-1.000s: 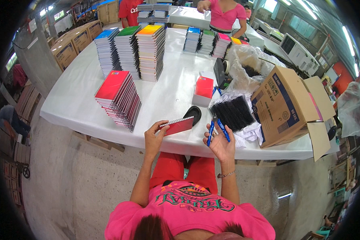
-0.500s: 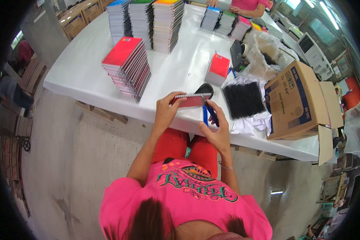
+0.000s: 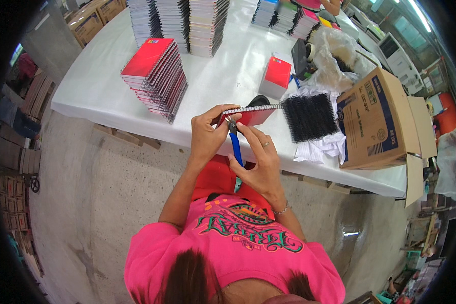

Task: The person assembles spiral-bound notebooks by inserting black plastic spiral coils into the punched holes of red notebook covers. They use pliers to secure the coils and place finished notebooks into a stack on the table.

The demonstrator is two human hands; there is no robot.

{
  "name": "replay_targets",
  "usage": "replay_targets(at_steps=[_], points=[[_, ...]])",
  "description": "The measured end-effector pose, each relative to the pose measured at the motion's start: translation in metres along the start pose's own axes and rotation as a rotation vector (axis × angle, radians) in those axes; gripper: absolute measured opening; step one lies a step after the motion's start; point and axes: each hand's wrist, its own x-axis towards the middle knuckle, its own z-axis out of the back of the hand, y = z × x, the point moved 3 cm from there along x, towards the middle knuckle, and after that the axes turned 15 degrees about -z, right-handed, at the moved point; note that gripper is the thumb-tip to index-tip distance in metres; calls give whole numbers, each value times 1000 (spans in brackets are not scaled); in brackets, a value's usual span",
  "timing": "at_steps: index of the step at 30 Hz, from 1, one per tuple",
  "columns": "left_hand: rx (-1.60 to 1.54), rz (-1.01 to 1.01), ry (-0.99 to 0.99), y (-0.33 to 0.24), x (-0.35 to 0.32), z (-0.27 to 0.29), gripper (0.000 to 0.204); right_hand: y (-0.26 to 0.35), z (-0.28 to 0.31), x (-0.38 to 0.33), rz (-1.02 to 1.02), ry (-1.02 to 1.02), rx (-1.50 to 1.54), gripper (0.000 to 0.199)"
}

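Note:
My left hand [image 3: 207, 131] grips a red spiral notebook [image 3: 256, 117] by its left end, near the front edge of the table. The notebook's coil runs along its upper side, and the coil's right end sticks out past the cover. In my right hand [image 3: 261, 162] is a pair of blue-handled cutting pliers [image 3: 236, 144]. Their jaws meet the left end of the coil, close to my left fingers. Whether the jaws are closed on the wire is too small to tell. Behind the notebook lies a dark rounded object [image 3: 259, 100], partly hidden.
A tall stack of red spiral notebooks [image 3: 149, 76] stands on the white table [image 3: 93, 83] at left, with taller stacks [image 3: 205, 28] behind. To the right are a red-topped pad block [image 3: 277, 78], black coils [image 3: 310, 117] on paper, and an open carton [image 3: 375, 121]. Another person [image 3: 329, 6] stands at the far side.
The pliers have moved left along the coil, from the notebook's right end to its left end. The notebook is now tilted, its right end raised. My view has shifted slightly.

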Motion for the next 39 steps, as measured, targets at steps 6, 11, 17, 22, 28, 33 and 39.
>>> replay_targets(at_steps=[6,11,17,22,28,33,39], points=[[-56,-13,1,-10,-2,0,22,6,0,-1,-12,-5,22,67],[-97,-16,-1,-16,-2,1,22,5,-1,-3,-53,30,52,66],[-98,-40,-7,-13,-3,0,23,7,-1,-4,-108,65,134,63],[-87,-67,-29,-13,-4,-1,24,10,-1,-5,-110,69,175,62],[-38,-31,11,-18,-5,-1,28,9,-1,-8,-216,190,324,59],[59,-109,-32,-15,-9,-4,35,-10,-1,-1,-665,1012,1842,42],[162,-110,-43,-16,-2,9,30,-17,0,-1,-601,702,1099,44]])
